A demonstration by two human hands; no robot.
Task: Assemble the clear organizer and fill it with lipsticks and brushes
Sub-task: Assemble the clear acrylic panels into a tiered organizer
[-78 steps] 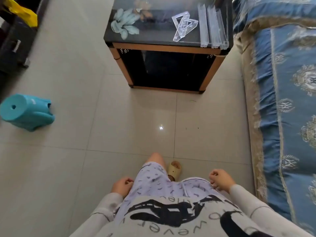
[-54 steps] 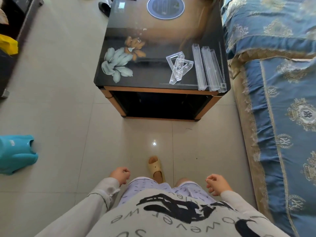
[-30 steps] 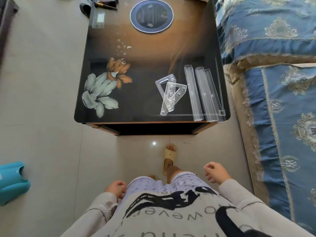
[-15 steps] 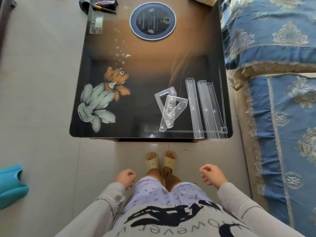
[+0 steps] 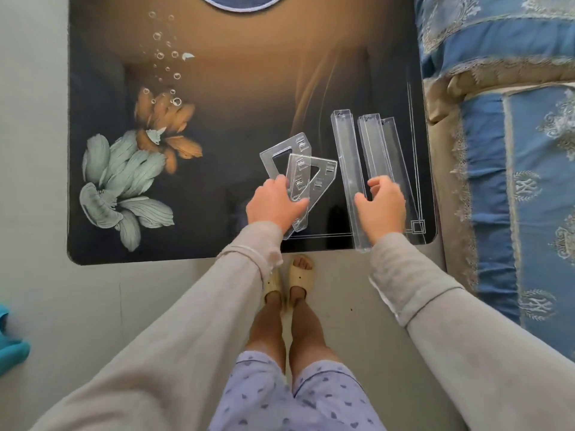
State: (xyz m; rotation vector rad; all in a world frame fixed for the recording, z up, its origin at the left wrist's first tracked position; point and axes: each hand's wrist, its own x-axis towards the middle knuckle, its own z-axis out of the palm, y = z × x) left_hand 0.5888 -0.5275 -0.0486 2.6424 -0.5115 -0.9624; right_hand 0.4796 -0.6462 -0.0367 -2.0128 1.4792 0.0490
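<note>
Two clear triangular side panels (image 5: 300,164) lie overlapped on the black glass table (image 5: 224,194), near its front right. My left hand (image 5: 273,203) lies on their near ends, fingertips touching the panels; whether it grips them is unclear. To the right lie three long clear trays (image 5: 343,150) side by side. My right hand (image 5: 381,206) hovers over the near ends of the trays, thumb and fingers apart, with nothing in it. No lipsticks or brushes are in view.
A blue patterned sofa (image 5: 513,181) runs along the table's right side. A round dark mat (image 5: 242,1) sits at the table's far edge. A teal stool (image 5: 11,346) lies on the floor at the left. My feet in beige slippers (image 5: 300,275) stand at the table's front edge.
I have walked up to the table and bent over it. Both hands rose from my sides: the left onto the side panels, the right over the long trays.
</note>
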